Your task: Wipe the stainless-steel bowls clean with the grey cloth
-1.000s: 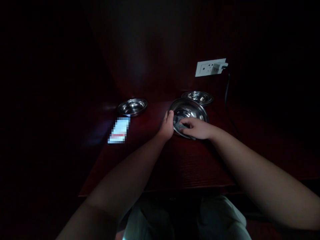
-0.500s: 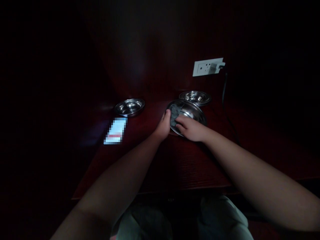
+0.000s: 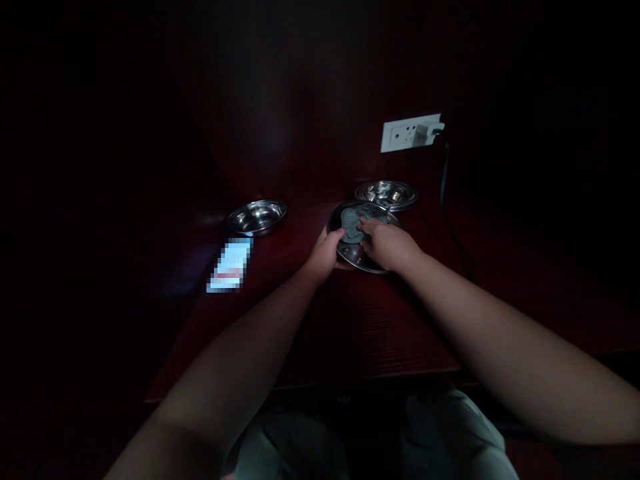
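A shiny steel plate (image 3: 350,255) stands tilted on the dark red table (image 3: 350,320) in front of me. My left hand (image 3: 326,255) grips its left rim, fingers curled round the edge. My right hand (image 3: 387,245) presses a grey cloth (image 3: 354,222) against the plate's inner face, fingers closed on the cloth. The room is very dim.
A second steel plate (image 3: 387,194) lies just behind the held one, and a third steel plate (image 3: 257,217) lies to the left. A lit phone (image 3: 231,265) rests on the table at the left. A white wall socket (image 3: 410,133) with a plug and black cable (image 3: 443,193) sits behind.
My right hand has slid the cloth from the plate's lower left up towards its top. My left hand has closed more firmly on the rim, and the plate looks more tilted.
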